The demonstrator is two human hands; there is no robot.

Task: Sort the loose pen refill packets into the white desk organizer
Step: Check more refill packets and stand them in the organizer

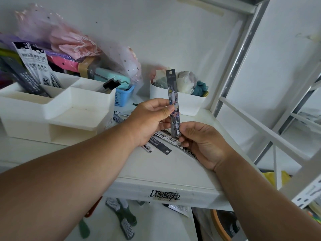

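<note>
The white desk organizer [57, 108] stands on the white shelf [156, 173] to the left of both hands, its tall back compartments already bristling with upright refill packets [37, 66] while the low front tray sits bare. Between organizer and hands, more loose packets [166, 141] lie flat and crisscrossed on the shelf, partly under the wrists. Above them a single dark refill packet [172, 101] is held nearly upright, long axis vertical, hang-hole end on top. The left hand [149, 120] reaches in from the lower left with its forearm stretched across the shelf, thumb and fingers pinching the packet's middle; it is the hand nearer the organizer. The right hand [203, 143] comes up from the lower right, fingertips pinching the packet's bottom end. Since the packet is already standing, the carry is probably leftward and back, then down into a rear compartment.
</note>
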